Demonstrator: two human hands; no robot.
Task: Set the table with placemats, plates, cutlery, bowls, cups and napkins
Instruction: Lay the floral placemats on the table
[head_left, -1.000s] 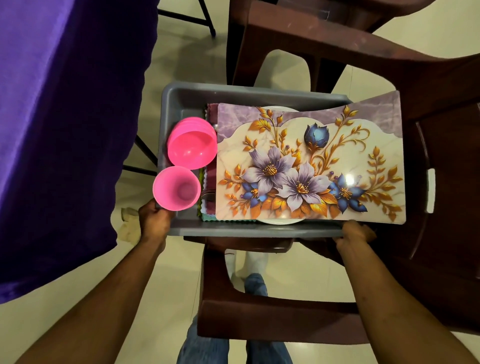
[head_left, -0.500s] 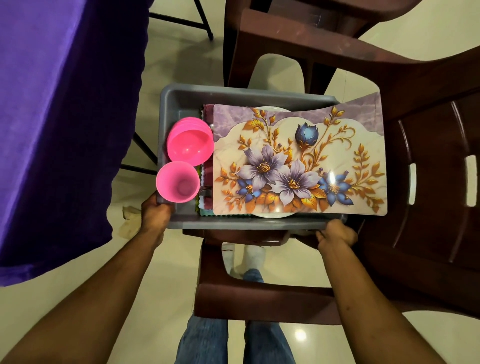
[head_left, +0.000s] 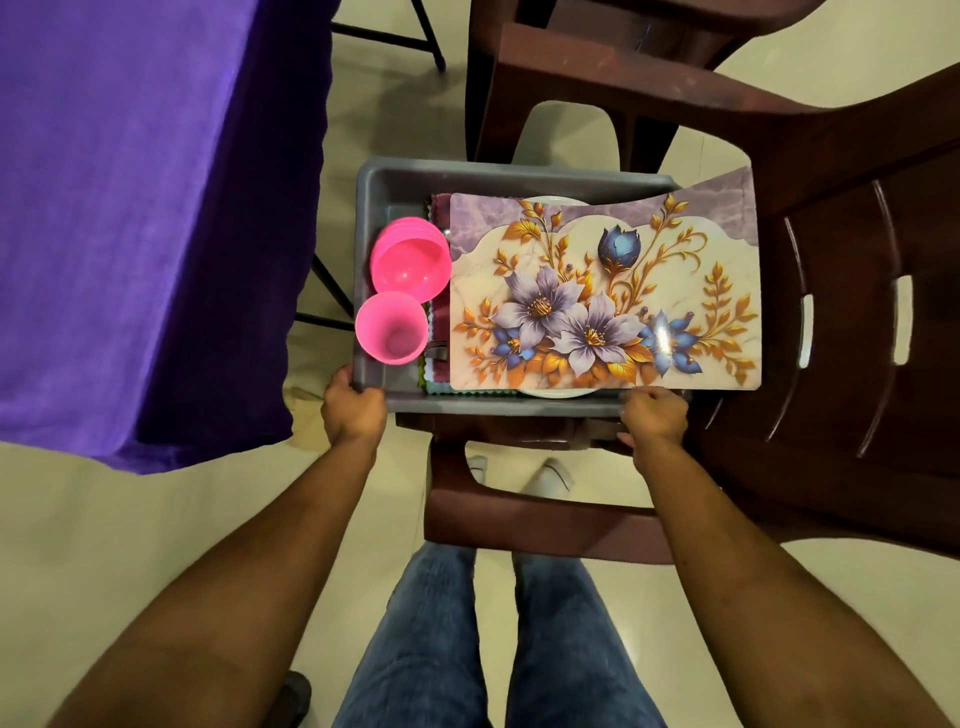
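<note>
Head view showed a glossy, flower-printed placemat (head_left: 602, 291) lying over a grey plastic tub (head_left: 498, 179), its right end jutting past the rim. Beside it sat a smooth pink bowl (head_left: 410, 262) and a pink cup (head_left: 390, 326). Left hand (head_left: 353, 410) and right hand (head_left: 655, 415) each kept a curled grip on the tub's near rim, above a brown plastic chair (head_left: 831, 218). A purple cloth-covered surface (head_left: 145, 208) stood left.

The grey tub (head_left: 519, 179) is hemmed by a brown plastic chair (head_left: 831, 312) on the right and behind. Its top is mostly covered by the floral placemat (head_left: 602, 291); the left end is filled by pink bowls (head_left: 410, 260) and a pink cup (head_left: 390, 327). Open floor (head_left: 337, 218) is left between tub and purple-draped table (head_left: 145, 208).
</note>
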